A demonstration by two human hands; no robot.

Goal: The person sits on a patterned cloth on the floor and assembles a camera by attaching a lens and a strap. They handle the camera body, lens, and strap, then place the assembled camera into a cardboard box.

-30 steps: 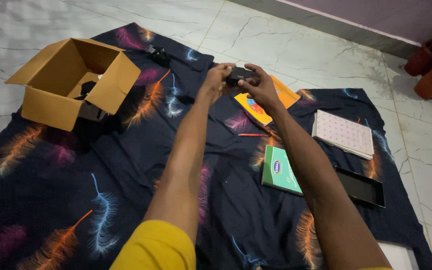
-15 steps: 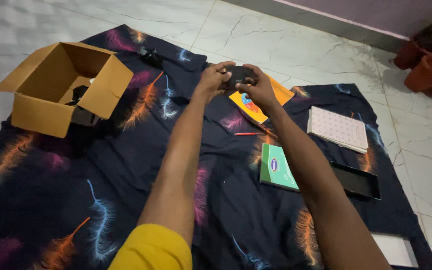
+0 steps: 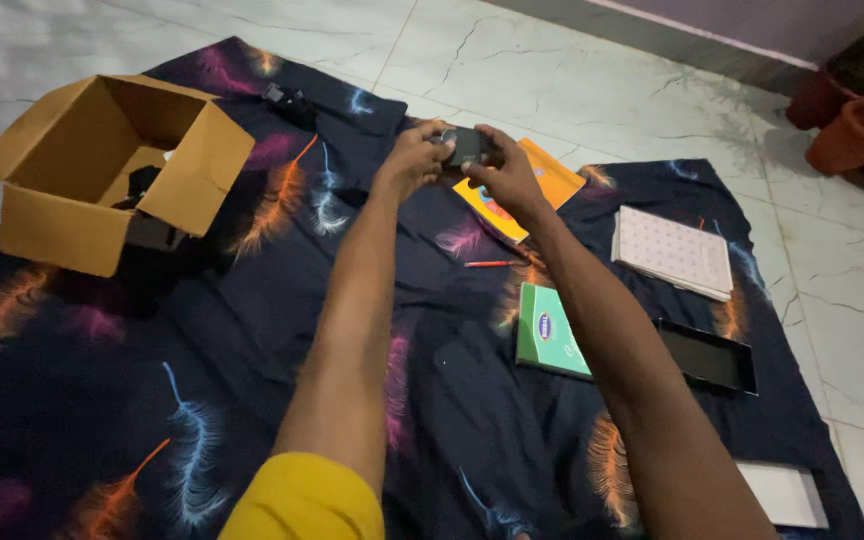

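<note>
Spreading over the pale floor [image 3: 572,70] is a big dark cloth [image 3: 252,330] with bright feathers on it. At the far left sits an open brown box [image 3: 82,170] with some dark things inside; I cannot tell what they are.

Both arms reach far out over the cloth. The left hand [image 3: 414,158] and the right hand [image 3: 507,178] are closed around a small dark gadget [image 3: 466,146], held up in the air between them. It sits above the far end of an orange book [image 3: 517,190].

I think the gadget could slip, because only the fingertips pinch it and the arms are stretched out far. If it falls, it may hit the orange book or the cloth.

To the right lies a white dotted book [image 3: 674,250]. Nearer, there is a flat black tray [image 3: 707,355] and a green book [image 3: 550,332] beside it. A white flat thing [image 3: 782,492] peeks out at the near right. Red plant pots [image 3: 847,130] stand at the far right. A thin red pen [image 3: 497,264] lies under the arms, and a small black object [image 3: 287,100] rests at the far edge of the cloth.

Nothing stands between the hands and the cloth except the books lying flat.
</note>
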